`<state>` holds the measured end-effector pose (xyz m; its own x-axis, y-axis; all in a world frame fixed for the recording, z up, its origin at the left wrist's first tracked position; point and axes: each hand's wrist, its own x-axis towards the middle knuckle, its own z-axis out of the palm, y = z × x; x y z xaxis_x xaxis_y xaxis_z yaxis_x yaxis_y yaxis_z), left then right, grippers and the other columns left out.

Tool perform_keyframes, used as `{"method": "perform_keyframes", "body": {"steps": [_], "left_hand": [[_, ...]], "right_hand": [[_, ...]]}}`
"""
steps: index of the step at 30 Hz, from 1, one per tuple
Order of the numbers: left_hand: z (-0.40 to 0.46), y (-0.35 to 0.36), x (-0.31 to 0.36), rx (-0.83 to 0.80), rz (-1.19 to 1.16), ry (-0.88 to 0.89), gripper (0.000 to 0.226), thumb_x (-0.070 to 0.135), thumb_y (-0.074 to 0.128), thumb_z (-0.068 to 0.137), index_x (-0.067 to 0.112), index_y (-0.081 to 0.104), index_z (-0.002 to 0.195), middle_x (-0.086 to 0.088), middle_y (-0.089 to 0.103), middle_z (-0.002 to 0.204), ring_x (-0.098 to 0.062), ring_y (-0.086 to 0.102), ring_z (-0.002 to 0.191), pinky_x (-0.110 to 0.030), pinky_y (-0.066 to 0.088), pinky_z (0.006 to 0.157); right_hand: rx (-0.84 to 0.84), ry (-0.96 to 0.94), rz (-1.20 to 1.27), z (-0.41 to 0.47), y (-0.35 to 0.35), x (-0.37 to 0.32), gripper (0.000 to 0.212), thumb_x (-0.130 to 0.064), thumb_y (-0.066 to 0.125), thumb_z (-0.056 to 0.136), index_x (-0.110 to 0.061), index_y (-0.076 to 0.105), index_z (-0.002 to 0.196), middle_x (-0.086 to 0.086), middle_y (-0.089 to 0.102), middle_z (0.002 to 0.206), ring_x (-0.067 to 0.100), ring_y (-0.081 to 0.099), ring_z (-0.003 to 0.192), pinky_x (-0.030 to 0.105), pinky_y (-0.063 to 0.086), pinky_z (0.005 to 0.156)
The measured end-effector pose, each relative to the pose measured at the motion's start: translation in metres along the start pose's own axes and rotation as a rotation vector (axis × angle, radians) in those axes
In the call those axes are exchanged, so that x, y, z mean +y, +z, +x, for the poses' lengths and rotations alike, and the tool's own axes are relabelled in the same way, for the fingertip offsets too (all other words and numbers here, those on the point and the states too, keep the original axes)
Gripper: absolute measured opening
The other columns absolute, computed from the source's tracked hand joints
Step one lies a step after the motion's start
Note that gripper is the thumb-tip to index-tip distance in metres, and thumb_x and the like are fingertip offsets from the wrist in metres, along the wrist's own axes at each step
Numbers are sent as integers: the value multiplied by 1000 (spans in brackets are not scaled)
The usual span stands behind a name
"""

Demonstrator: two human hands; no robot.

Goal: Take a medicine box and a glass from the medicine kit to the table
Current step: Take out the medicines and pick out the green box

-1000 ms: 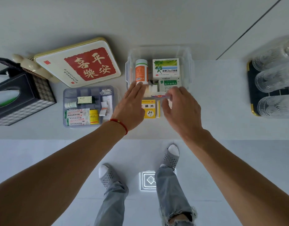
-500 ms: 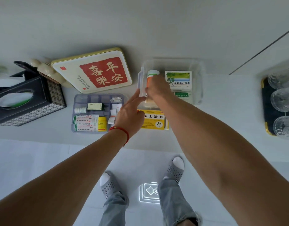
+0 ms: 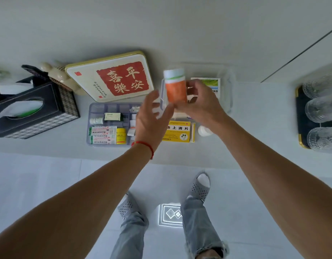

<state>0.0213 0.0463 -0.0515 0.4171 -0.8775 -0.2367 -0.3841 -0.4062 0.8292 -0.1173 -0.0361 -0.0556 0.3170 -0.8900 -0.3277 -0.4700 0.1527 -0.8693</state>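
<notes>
My right hand (image 3: 200, 105) holds an orange medicine bottle (image 3: 175, 88) with a white cap, lifted above the clear plastic medicine kit (image 3: 227, 86). My left hand (image 3: 152, 120) hovers just left of the bottle with its fingers spread and nothing in it. A green-and-white medicine box (image 3: 211, 84) still lies in the kit, partly hidden by my right hand. A yellow medicine box (image 3: 180, 132) lies on the table in front of the kit. Clear ribbed glasses (image 3: 320, 109) stand on a black tray at the far right.
A purple-tinted tray (image 3: 112, 107) of small medicines lies left of the kit. Behind it leans a cream tin lid with a red seal (image 3: 109, 75). A dark checked tissue box (image 3: 32, 111) sits at the far left. The table's front edge runs below the yellow box.
My right hand has taken the orange bottle out of the kit and raised it. My left hand has lifted off the kit's edge and opened beside the bottle.
</notes>
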Motion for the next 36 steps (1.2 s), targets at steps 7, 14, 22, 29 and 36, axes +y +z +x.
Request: {"method": "perform_keyframes", "body": {"steps": [7, 14, 22, 29, 36], "left_hand": [[-35, -8, -19, -60, -115, -198, 43, 47, 80, 72, 23, 70, 107, 9, 75, 88, 1, 70, 79, -10, 51, 62], [-49, -4, -69, -84, 98, -253, 45, 29, 87, 68, 23, 67, 109, -1, 64, 107, -16, 61, 96, -15, 49, 71], [-54, 10, -90, -26, 229, -252, 43, 24, 81, 76, 20, 64, 116, 1, 66, 110, -16, 58, 100, -8, 39, 68], [-54, 16, -93, -39, 287, -161, 42, 15, 80, 79, 14, 63, 118, -7, 60, 118, -23, 55, 107, -8, 36, 73], [-52, 7, -91, -111, 334, -139, 56, 17, 81, 78, 12, 56, 128, -10, 56, 124, -26, 50, 115, -22, 37, 86]], "right_hand": [[-297, -113, -219, -50, -2, 17, 45, -47, 69, 78, -29, 63, 118, -20, 68, 107, -5, 64, 71, 15, 50, 64], [-86, -106, -612, 21, -15, 38, 29, -23, 60, 97, -14, 68, 123, 3, 72, 123, 19, 68, 101, 28, 47, 81], [-543, 158, -891, 76, 5, 40, 53, -51, 56, 90, -17, 61, 131, 7, 67, 126, 29, 64, 104, 43, 52, 98], [-520, 200, -952, 80, -7, 27, 55, -47, 74, 74, -15, 70, 118, 4, 71, 97, 26, 68, 84, 42, 61, 81], [-204, 84, -792, 37, -40, 5, 57, -56, 68, 61, -18, 76, 104, 4, 73, 100, 26, 67, 89, 43, 59, 80]]}}
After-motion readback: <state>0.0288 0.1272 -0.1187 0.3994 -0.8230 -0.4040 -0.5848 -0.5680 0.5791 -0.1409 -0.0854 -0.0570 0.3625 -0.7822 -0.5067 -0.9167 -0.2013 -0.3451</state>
